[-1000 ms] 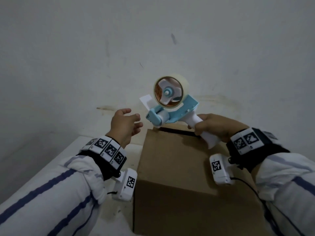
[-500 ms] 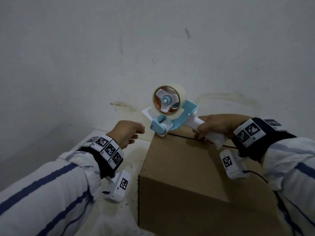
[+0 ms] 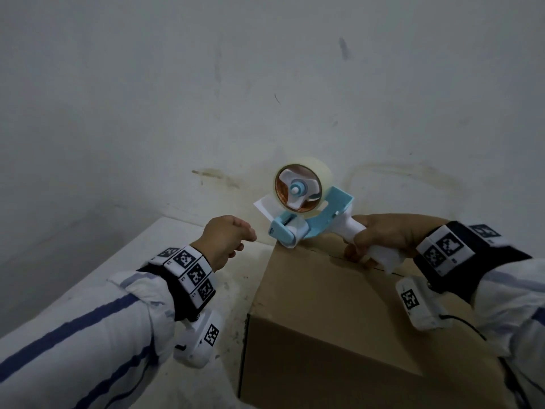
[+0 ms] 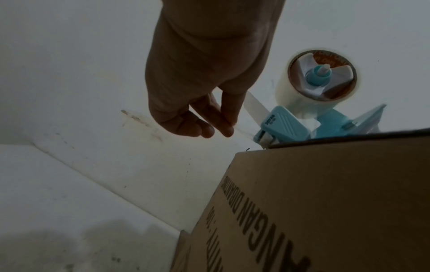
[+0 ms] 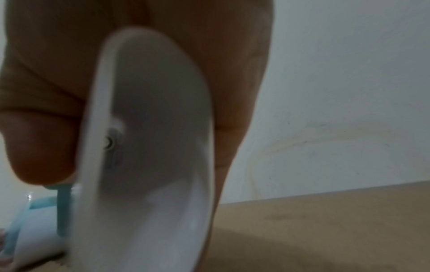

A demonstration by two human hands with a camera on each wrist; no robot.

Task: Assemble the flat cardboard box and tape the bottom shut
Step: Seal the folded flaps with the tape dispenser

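Over on the left, the left hand (image 3: 225,242) hangs above the white table (image 3: 165,246), fingers loosely curled; its fingertips (image 4: 227,128) seem to touch the loose tape tab (image 3: 265,206), though I can't tell if they really pinch it. That tab sticks out at ten o'clock from the tape dispenser (image 3: 306,214), blue frame, clear roll on top. The dispenser's nose sits on the far left corner of the cardboard box (image 3: 339,320), which stands on the table with closed flaps facing up, a seam running across its top. To the right, at three o'clock from the roll, the right hand (image 3: 389,237) wraps tight around the white handle (image 5: 149,147), knuckles just over the cardboard.
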